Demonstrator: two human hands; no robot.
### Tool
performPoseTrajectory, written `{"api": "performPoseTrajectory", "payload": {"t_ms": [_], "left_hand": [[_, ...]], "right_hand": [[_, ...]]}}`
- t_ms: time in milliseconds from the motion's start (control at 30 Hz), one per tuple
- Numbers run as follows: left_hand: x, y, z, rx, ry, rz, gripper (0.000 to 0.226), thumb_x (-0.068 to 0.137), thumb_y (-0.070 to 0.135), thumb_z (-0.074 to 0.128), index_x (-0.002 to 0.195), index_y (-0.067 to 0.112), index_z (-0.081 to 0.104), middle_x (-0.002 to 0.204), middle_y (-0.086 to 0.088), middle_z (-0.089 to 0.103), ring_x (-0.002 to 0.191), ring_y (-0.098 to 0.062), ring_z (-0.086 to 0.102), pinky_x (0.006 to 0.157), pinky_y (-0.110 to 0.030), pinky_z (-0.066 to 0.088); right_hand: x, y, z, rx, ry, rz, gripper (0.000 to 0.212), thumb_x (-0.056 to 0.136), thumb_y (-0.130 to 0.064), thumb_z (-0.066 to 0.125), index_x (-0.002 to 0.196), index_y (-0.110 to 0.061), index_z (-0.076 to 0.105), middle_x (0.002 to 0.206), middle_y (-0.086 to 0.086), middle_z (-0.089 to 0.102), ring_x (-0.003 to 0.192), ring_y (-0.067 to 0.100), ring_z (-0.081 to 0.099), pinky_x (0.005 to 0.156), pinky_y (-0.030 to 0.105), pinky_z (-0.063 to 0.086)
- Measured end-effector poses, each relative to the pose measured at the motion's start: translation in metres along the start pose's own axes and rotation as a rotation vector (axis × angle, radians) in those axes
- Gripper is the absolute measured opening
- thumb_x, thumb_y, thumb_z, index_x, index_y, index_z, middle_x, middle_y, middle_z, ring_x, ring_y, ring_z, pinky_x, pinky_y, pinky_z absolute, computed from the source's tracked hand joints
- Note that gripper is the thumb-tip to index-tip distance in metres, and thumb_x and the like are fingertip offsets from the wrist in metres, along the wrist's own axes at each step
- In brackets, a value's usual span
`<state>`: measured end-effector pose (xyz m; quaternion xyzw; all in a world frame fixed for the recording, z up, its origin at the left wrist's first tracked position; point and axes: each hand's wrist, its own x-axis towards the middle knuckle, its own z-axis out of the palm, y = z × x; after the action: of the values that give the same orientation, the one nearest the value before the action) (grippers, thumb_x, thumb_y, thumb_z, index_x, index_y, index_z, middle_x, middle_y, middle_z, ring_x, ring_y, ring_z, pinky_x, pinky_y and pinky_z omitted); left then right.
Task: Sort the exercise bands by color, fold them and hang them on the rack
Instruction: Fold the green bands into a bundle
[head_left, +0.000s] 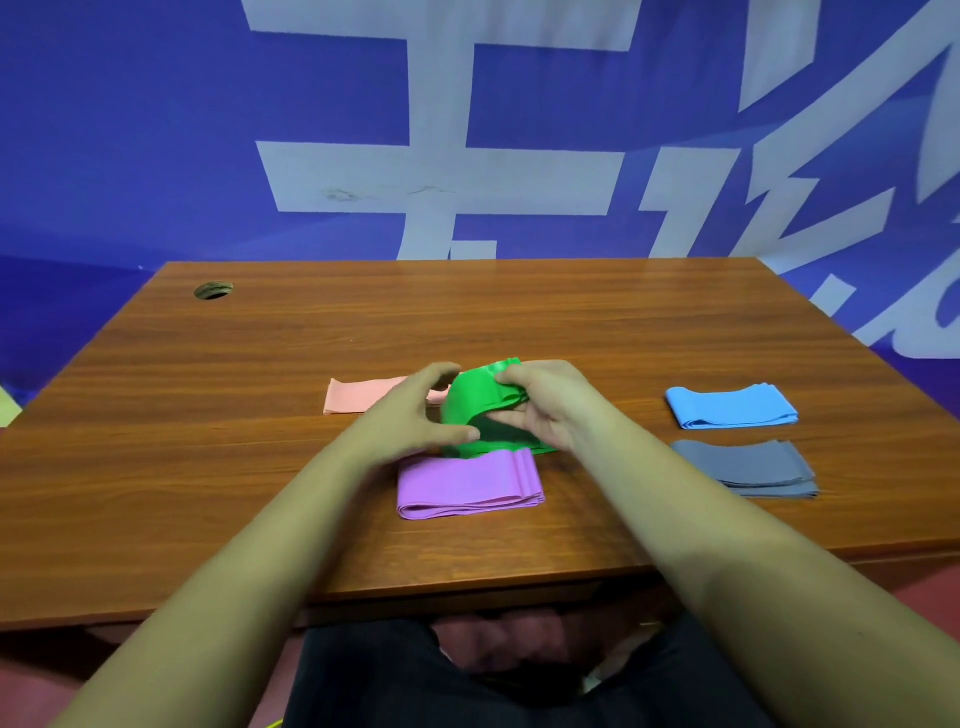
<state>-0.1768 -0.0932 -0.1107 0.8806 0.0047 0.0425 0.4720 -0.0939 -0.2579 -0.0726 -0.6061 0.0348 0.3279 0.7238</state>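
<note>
While the purple band is parked folded at its 6 o'clock, the green band is pinched mid-fold by the right hand so layers don't slip, left hand cupped at 9, grip unclear.

- Green band: bright, plain green, at the centre.
- Pink band: pale salmon pink, left of the green.
- Purple band: plain lilac, nearest.
- Blue band: light sky blue, far right.
- Grey band: slate grey, near right.
- Desk: reddish-brown wood grain.
- Wall banner: deep blue with large white characters.
</note>
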Motion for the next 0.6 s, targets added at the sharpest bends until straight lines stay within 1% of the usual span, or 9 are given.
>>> {"api": "performPoseTrajectory", "payload": {"t_ms": [67, 133, 200, 267, 300, 400, 500, 533, 600], "left_hand": [[0.005, 0.001, 0.001, -0.049, -0.076, 0.001, 0.071, 0.074, 0.018, 0.084, 0.134, 0.024, 0.046, 0.122, 0.015, 0.060, 0.104, -0.003, 0.061, 0.083, -0.008, 0.046], [0.010, 0.001, 0.000, -0.051, -0.090, 0.000, 0.064, 0.077, 0.015, 0.080, 0.131, 0.025, 0.047, 0.118, 0.014, 0.063, 0.100, -0.006, 0.064, 0.081, -0.016, 0.052], [0.012, -0.001, -0.002, -0.045, -0.099, -0.017, 0.057, 0.080, 0.015, 0.076, 0.127, 0.024, 0.046, 0.115, 0.010, 0.062, 0.098, -0.006, 0.064, 0.078, -0.018, 0.053], [0.012, -0.004, -0.004, -0.048, -0.117, -0.031, 0.053, 0.080, 0.014, 0.075, 0.122, 0.024, 0.045, 0.115, 0.009, 0.061, 0.101, -0.003, 0.062, 0.081, -0.017, 0.051], [0.011, -0.006, -0.005, -0.049, -0.124, -0.034, 0.052, 0.080, 0.014, 0.074, 0.121, 0.023, 0.044, 0.114, 0.008, 0.061, 0.100, -0.001, 0.061, 0.082, -0.017, 0.050], [0.007, -0.011, -0.010, -0.028, -0.141, -0.013, 0.053, 0.079, 0.015, 0.073, 0.119, 0.021, 0.040, 0.111, 0.004, 0.058, 0.089, 0.004, 0.057, 0.079, -0.018, 0.049], [0.006, -0.013, -0.015, 0.039, -0.157, -0.023, 0.053, 0.073, 0.025, 0.066, 0.119, 0.025, 0.039, 0.105, 0.000, 0.056, 0.085, -0.009, 0.055, 0.078, -0.034, 0.049], [0.006, -0.014, -0.017, 0.105, -0.162, -0.024, 0.054, 0.072, 0.028, 0.065, 0.119, 0.026, 0.039, 0.103, 0.000, 0.056, 0.087, -0.012, 0.054, 0.079, -0.036, 0.048], [0.006, -0.018, -0.017, 0.289, -0.169, -0.012, 0.059, 0.069, 0.036, 0.065, 0.121, 0.030, 0.037, 0.103, -0.001, 0.055, 0.095, -0.016, 0.049, 0.082, -0.036, 0.045]], "right_hand": [[-0.003, -0.005, 0.005, 0.025, -0.045, -0.003, 0.026, 0.093, 0.006, 0.051, 0.119, 0.009, 0.054, 0.107, 0.028, 0.066, 0.094, 0.034, 0.068, 0.076, 0.046, 0.059], [-0.005, -0.012, 0.008, 0.029, -0.082, -0.017, 0.026, 0.093, 0.006, 0.051, 0.118, 0.009, 0.054, 0.108, 0.028, 0.065, 0.096, 0.035, 0.068, 0.076, 0.045, 0.060], [-0.007, -0.018, 0.008, 0.026, -0.081, -0.035, 0.024, 0.093, 0.006, 0.051, 0.117, 0.011, 0.053, 0.110, 0.030, 0.064, 0.100, 0.038, 0.067, 0.079, 0.048, 0.059], [-0.006, -0.021, 0.003, 0.030, -0.054, -0.040, 0.023, 0.093, 0.006, 0.052, 0.115, 0.012, 0.051, 0.112, 0.032, 0.063, 0.103, 0.041, 0.066, 0.082, 0.051, 0.058], [-0.004, -0.022, -0.001, 0.031, -0.038, -0.033, 0.023, 0.093, 0.006, 0.052, 0.115, 0.012, 0.051, 0.112, 0.032, 0.063, 0.102, 0.041, 0.067, 0.080, 0.050, 0.059], [-0.001, -0.017, -0.012, 0.001, 0.019, -0.003, 0.022, 0.092, 0.007, 0.053, 0.113, 0.012, 0.052, 0.111, 0.031, 0.064, 0.098, 0.038, 0.068, 0.071, 0.046, 0.061], [0.003, -0.009, -0.019, -0.061, 0.053, 0.008, 0.016, 0.091, 0.007, 0.056, 0.107, 0.009, 0.055, 0.110, 0.028, 0.065, 0.098, 0.035, 0.068, 0.067, 0.042, 0.062], [0.004, -0.006, -0.021, -0.087, 0.057, 0.006, 0.016, 0.090, 0.006, 0.057, 0.106, 0.009, 0.056, 0.110, 0.027, 0.065, 0.098, 0.033, 0.068, 0.066, 0.041, 0.062], [0.007, -0.001, -0.023, -0.191, 0.085, -0.002, 0.019, 0.090, 0.002, 0.061, 0.107, 0.006, 0.057, 0.108, 0.022, 0.067, 0.094, 0.029, 0.070, 0.063, 0.036, 0.061]]}}
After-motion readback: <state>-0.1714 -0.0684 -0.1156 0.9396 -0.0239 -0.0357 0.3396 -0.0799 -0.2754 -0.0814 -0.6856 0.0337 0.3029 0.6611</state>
